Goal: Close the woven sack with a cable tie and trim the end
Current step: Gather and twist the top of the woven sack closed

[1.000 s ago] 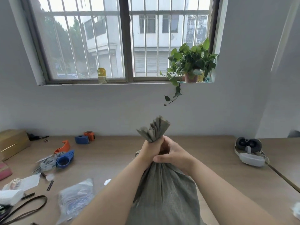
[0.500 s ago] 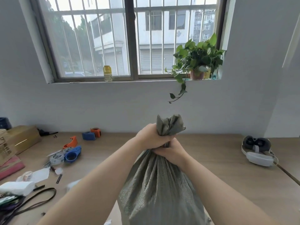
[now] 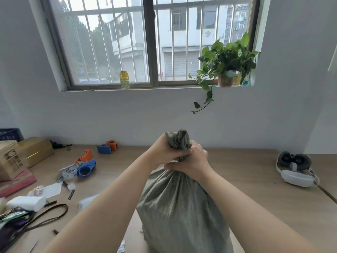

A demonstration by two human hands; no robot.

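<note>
A grey-green woven sack (image 3: 182, 207) stands upright on the wooden table (image 3: 246, 172), full and rounded, with its mouth gathered into a bunched neck. My left hand (image 3: 164, 152) is clenched around the upper part of the neck. Just below and to the right of it, my right hand (image 3: 193, 163) grips the neck too, and the two hands touch. The crumpled top of the sack sticks out above both fists. I see no cable tie or cutter that I can tell apart.
Left of the sack lie blue and orange tape dispensers (image 3: 85, 167), a cardboard box (image 3: 11, 161), a white paper packet (image 3: 27, 202) and a dark strap (image 3: 45, 214). A grey headset (image 3: 295, 168) rests at the right. A potted plant (image 3: 226, 66) stands on the windowsill.
The fanned-out sack mouth has been twisted into a tighter bunch. My right hand moved from beside the left hand to just below it, and the sack sits fuller and higher.
</note>
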